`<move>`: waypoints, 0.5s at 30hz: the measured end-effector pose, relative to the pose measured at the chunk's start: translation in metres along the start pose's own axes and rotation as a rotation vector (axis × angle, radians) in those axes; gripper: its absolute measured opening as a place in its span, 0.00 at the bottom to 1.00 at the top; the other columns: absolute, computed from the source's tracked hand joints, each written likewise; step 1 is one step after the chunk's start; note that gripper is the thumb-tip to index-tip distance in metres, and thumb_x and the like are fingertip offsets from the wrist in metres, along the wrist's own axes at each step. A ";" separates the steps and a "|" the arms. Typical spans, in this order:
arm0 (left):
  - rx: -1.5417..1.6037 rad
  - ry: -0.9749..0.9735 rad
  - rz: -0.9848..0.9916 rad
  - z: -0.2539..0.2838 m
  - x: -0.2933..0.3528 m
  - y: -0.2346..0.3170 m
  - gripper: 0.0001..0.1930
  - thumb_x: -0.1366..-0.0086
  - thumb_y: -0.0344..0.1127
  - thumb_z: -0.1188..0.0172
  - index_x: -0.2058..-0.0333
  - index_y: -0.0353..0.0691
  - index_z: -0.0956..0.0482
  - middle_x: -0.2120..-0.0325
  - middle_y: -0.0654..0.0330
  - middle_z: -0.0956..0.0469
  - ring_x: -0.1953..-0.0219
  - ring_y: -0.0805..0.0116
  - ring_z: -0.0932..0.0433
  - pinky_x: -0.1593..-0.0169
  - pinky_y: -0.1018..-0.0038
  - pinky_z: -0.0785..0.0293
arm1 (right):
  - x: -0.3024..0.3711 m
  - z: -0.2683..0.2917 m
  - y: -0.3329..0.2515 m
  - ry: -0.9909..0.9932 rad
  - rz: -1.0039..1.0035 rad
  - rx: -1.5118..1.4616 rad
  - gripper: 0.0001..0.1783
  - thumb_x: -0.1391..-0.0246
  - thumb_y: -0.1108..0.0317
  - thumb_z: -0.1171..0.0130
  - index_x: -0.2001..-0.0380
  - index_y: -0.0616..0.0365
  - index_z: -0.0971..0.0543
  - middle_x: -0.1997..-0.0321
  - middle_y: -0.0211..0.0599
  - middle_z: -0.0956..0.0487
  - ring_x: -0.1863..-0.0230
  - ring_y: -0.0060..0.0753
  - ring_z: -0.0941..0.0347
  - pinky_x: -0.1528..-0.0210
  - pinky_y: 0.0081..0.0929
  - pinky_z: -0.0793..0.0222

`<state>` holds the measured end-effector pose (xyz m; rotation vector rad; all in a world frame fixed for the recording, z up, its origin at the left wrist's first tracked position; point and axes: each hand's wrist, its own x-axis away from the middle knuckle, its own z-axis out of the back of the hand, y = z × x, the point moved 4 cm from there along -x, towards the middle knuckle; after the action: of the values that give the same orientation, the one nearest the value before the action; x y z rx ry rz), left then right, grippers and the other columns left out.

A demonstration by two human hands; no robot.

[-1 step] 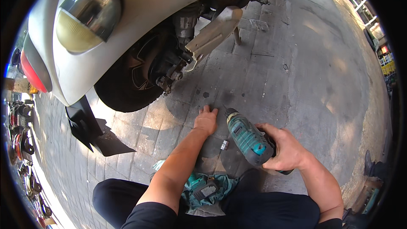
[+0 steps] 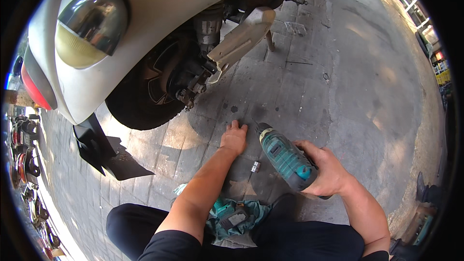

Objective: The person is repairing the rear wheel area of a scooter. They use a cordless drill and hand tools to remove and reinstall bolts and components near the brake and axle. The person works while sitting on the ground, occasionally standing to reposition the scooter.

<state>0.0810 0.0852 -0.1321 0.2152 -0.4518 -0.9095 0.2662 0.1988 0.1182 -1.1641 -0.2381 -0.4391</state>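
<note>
In my right hand (image 2: 325,170) is a green-and-black cordless drill (image 2: 285,157), gripped by its handle, with its narrow front end pointing forward and left. My left hand (image 2: 234,137) reaches down to the pavement just left of the drill's tip, fingers stretched forward and slightly apart; I see nothing in it, though its underside is hidden. Between my arms a small silver socket (image 2: 255,166) lies on the ground. Closer to me, a second green-and-black power tool (image 2: 236,216) rests on a green cloth (image 2: 258,211) between my legs.
A white scooter-like vehicle (image 2: 145,0) leans over the far left, with its wheel (image 2: 150,94), a pale swingarm cover (image 2: 246,34) and a black mudflap (image 2: 96,145). Clear plastic scrap (image 2: 296,29) lies farther off. Assorted parts (image 2: 26,164) line the left edge; a dark shoe (image 2: 421,188) shows at right.
The vehicle's body and wheel have shifted slightly left. The rear of the drill has swung a little to the right in my right hand. My left hand has barely moved.
</note>
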 end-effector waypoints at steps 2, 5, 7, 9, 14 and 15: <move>-0.070 -0.032 -0.027 -0.007 -0.004 -0.002 0.17 0.44 0.29 0.43 0.54 0.40 0.25 0.49 0.47 0.30 0.50 0.42 0.25 0.48 0.57 0.24 | 0.002 0.006 0.017 0.065 0.048 -0.057 0.40 0.61 0.62 0.31 0.43 0.65 0.31 0.53 0.52 0.19 0.52 0.42 0.21 0.49 0.34 0.28; -0.042 -0.034 -0.030 -0.007 -0.008 -0.004 0.14 0.43 0.28 0.43 0.57 0.40 0.25 0.57 0.48 0.26 0.54 0.46 0.23 0.52 0.58 0.22 | 0.002 0.015 0.039 0.209 0.143 -0.122 0.35 0.57 0.65 0.31 0.44 0.64 0.29 0.56 0.47 0.19 0.55 0.38 0.20 0.50 0.32 0.27; 0.110 0.015 0.058 0.006 -0.009 -0.005 0.10 0.41 0.28 0.44 0.59 0.41 0.25 0.63 0.51 0.24 0.58 0.52 0.21 0.57 0.61 0.20 | -0.001 0.017 0.053 0.260 0.216 -0.136 0.31 0.54 0.67 0.32 0.46 0.63 0.28 0.58 0.43 0.18 0.58 0.36 0.20 0.52 0.32 0.26; 1.173 0.012 0.353 0.018 -0.007 -0.007 0.06 0.38 0.29 0.44 0.61 0.42 0.25 0.67 0.55 0.24 0.64 0.59 0.22 0.64 0.66 0.22 | 0.000 0.015 0.063 0.274 0.263 -0.153 0.26 0.50 0.69 0.33 0.47 0.62 0.26 0.60 0.40 0.19 0.60 0.33 0.21 0.53 0.33 0.25; 2.426 0.144 0.344 0.084 -0.002 0.014 0.01 0.35 0.30 0.44 0.66 0.43 0.24 0.68 0.57 0.23 0.73 0.70 0.28 0.73 0.77 0.30 | 0.000 0.005 0.075 0.193 0.185 -0.807 0.20 0.47 0.71 0.36 0.51 0.61 0.24 0.63 0.38 0.20 0.63 0.31 0.22 0.59 0.32 0.22; 2.475 0.131 0.309 0.096 -0.002 0.018 0.01 0.35 0.29 0.44 0.66 0.43 0.24 0.67 0.57 0.23 0.73 0.70 0.29 0.73 0.77 0.31 | 0.000 0.005 0.074 0.178 0.183 -0.820 0.20 0.47 0.71 0.36 0.51 0.61 0.24 0.63 0.38 0.19 0.63 0.31 0.22 0.59 0.32 0.22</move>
<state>0.0487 0.0986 -0.0411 2.3132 -1.2197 0.4727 0.2993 0.2275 0.0589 -1.9155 0.2326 -0.4895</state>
